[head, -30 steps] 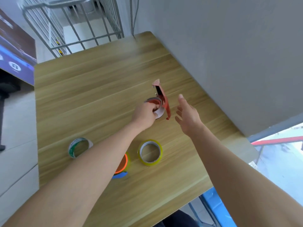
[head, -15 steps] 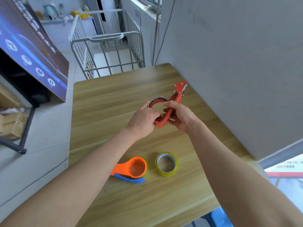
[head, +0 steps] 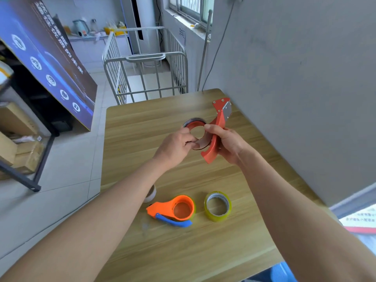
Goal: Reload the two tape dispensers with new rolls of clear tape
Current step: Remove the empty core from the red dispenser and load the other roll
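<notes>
While the red dispenser [head: 217, 129] is held up off the surface [head: 138, 127] with its cutter end pointing away, the right hand [head: 228, 144] wraps round its curved handle. The left hand [head: 176, 146] pinches the near edge of the ring [head: 194, 121] seated on its hub. This looks like the first dispenser's reload, though I cannot tell whether the ring is to come off or go on. The next move calls for a firm hold and a straight pull along the hub. Nearer the person than the hands lie an orange dispenser [head: 175, 208] and, just right of it, a roll of tape [head: 217, 206]. A second roll [head: 151, 195] peeks from behind the left forearm.
</notes>
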Action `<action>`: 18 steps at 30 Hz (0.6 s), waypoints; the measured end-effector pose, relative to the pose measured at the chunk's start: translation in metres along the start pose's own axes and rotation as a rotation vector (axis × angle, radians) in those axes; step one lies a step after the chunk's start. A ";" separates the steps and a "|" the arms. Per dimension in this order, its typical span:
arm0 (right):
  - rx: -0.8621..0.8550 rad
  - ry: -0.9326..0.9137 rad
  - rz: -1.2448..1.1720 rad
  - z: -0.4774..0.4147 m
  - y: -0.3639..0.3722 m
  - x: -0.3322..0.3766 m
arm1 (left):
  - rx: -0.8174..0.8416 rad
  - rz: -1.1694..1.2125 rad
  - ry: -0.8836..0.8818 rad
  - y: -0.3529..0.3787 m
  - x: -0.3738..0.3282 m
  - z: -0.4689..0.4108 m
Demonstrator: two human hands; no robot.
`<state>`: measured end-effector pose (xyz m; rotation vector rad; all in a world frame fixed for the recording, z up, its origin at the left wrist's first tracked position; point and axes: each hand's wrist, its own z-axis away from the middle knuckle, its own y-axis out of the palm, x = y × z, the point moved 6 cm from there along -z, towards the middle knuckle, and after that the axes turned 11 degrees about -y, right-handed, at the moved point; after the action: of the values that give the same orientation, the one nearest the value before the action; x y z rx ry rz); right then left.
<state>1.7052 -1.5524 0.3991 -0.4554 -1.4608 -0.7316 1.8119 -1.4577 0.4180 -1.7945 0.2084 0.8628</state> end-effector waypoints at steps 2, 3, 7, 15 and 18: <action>-0.037 -0.008 -0.046 0.001 -0.002 -0.005 | 0.023 0.016 -0.009 0.004 -0.001 0.000; -0.047 -0.016 -0.063 0.001 -0.002 -0.007 | 0.038 0.027 -0.017 0.006 -0.001 0.000; -0.103 -0.046 0.003 0.004 -0.005 -0.008 | 0.086 0.176 -0.123 0.013 0.001 0.004; -0.185 -0.095 0.280 0.014 -0.021 -0.010 | -0.155 0.524 -0.340 -0.008 0.018 -0.008; -0.210 -0.069 0.282 0.020 -0.026 -0.023 | -0.140 0.534 -0.381 -0.003 0.033 -0.011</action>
<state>1.6737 -1.5538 0.3745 -0.8371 -1.3529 -0.6492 1.8420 -1.4573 0.4011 -1.6830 0.3952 1.6127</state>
